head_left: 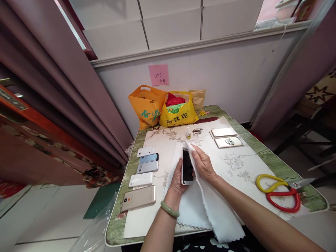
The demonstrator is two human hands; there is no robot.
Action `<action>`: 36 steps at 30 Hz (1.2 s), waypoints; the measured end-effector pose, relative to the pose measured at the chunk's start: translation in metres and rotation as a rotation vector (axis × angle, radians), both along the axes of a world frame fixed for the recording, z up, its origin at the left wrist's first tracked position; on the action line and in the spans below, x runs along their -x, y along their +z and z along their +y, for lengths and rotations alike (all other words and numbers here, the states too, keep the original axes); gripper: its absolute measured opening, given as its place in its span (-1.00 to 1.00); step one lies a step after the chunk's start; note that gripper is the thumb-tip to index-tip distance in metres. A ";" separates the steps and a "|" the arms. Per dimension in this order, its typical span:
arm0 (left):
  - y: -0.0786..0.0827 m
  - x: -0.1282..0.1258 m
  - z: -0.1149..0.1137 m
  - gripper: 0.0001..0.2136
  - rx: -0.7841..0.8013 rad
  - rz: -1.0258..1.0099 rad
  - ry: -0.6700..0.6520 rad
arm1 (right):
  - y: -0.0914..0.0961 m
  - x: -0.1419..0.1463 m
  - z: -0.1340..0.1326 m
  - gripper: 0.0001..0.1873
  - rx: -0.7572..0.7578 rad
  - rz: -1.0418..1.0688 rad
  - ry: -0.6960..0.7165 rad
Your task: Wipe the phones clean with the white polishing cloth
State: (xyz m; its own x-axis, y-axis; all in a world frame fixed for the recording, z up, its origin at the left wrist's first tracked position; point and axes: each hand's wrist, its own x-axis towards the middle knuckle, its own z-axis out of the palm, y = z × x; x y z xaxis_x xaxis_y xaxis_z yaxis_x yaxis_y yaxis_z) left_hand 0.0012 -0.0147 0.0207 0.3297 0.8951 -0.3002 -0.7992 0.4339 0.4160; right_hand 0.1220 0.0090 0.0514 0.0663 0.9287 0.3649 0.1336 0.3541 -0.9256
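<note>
My left hand (178, 178) is wrapped round a white smartphone (187, 166), its dark screen facing up. A green bangle circles that wrist. In my right hand (203, 162) is a white cloth (217, 213), gripped near its upper end and lying against the phone's right edge. The cloth's lower part drapes over the table's front edge. Part of the screen is covered by the cloth. Beyond my hands stand a small dropper bottle (188, 133) and, beside it, what looks like a pair of folded glasses (197, 131).
Several phones (143, 178) lie in a column at the left. Two more phones (225, 137) lie at the back right. Large scissors (282, 192) with yellow and red handles rest at the right edge. An orange bag (148, 105) and a yellow bag (178, 117) stand against the wall.
</note>
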 end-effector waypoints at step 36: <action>0.002 0.001 -0.004 -0.67 0.043 0.043 -0.128 | 0.012 -0.024 0.026 -0.58 0.626 0.282 0.411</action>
State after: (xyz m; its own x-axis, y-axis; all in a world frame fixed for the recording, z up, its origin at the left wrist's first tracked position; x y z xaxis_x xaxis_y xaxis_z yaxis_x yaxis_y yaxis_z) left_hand 0.0001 -0.0189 0.0224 0.4265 0.8326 -0.3534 -0.7177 0.5493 0.4279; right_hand 0.1462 0.0352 0.0638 -0.3138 0.9257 -0.2114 -0.1633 -0.2720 -0.9484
